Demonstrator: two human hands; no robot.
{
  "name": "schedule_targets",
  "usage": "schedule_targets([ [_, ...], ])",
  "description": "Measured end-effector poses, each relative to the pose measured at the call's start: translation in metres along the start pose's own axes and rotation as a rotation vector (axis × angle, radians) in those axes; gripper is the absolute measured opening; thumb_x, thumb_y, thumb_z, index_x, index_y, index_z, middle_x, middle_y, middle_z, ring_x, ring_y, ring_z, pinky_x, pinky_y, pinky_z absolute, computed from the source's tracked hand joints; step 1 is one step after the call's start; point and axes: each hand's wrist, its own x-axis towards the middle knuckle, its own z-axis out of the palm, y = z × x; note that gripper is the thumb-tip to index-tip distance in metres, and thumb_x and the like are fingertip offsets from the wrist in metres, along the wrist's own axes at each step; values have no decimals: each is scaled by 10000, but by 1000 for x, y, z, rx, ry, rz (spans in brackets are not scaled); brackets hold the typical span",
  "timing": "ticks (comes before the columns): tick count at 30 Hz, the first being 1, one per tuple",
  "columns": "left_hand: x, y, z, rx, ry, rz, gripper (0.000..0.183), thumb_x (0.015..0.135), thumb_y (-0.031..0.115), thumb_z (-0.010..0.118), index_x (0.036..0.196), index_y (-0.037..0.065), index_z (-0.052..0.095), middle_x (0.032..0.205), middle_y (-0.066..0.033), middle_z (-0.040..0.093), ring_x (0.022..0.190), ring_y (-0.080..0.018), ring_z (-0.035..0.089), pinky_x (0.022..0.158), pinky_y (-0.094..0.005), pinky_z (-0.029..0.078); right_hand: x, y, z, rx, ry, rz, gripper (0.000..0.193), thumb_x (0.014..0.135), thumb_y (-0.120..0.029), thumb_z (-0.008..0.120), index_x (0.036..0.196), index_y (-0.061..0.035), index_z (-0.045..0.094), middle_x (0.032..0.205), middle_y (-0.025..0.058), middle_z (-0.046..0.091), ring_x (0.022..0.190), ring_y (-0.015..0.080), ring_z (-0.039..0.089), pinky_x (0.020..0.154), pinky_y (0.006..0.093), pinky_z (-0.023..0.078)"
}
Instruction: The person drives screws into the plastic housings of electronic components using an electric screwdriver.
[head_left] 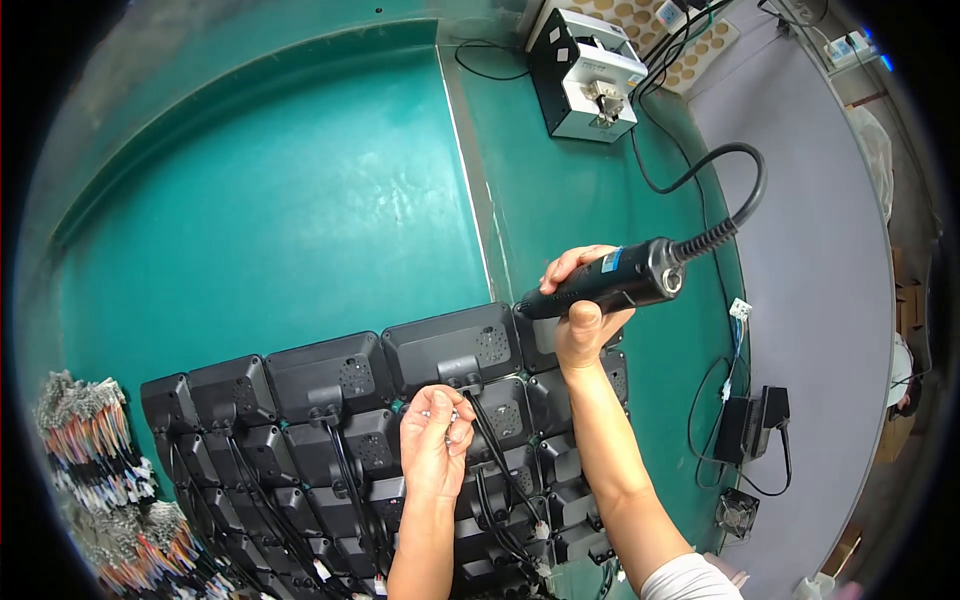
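Note:
My right hand (588, 345) is wrapped round a black corded electric screwdriver (635, 275), which lies tilted with its cable end toward the upper right. The screwdriver's tip points left, over the top row of black plastic housings (430, 345). My left hand (432, 445) is closed in a pinch above the housings, near the cable outlet of one in the top row. Something tiny and light shows between its fingers, too small to make out. Black cables (345, 480) with white connectors run down from the housings.
Bundles of coloured wires (95, 440) lie at the left on the green mat (290, 220). A black and white machine (590, 85) stands at the back. On the right are a black power adapter (750, 425), a small fan (737, 512) and a loose cord.

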Motion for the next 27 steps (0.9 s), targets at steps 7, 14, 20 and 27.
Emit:
schedule_targets([
  [7,1,-2,-3,-10,-19,4,187,848,162,536,841,-24,549,709,-62,542,511,-59,415,403,-145,297,-8,8,-1,-45,-85,-54,660,592,-527,713,902,-51,375,674,73,474,511,137,469,451,238,425],
  [14,-5,1,7,-13,-49,-64,261,823,79,550,1031,-76,534,743,-63,559,545,-49,428,452,-139,306,-3,7,-10,38,-50,29,578,611,-408,749,930,-35,444,705,66,512,573,134,508,518,249,444],
  [20,-7,-4,6,71,-159,-84,217,778,48,595,968,-47,548,729,-93,586,521,-53,432,436,-145,319,-4,-59,-4,319,205,39,592,693,-602,562,914,-62,467,689,67,487,542,169,481,524,297,415],
  [27,-6,-19,10,15,-139,-133,145,764,39,613,891,-14,568,735,-101,592,501,-47,411,402,-143,297,-24,-104,-4,388,199,24,654,696,-665,492,893,-43,449,680,62,492,492,151,489,472,282,435],
])
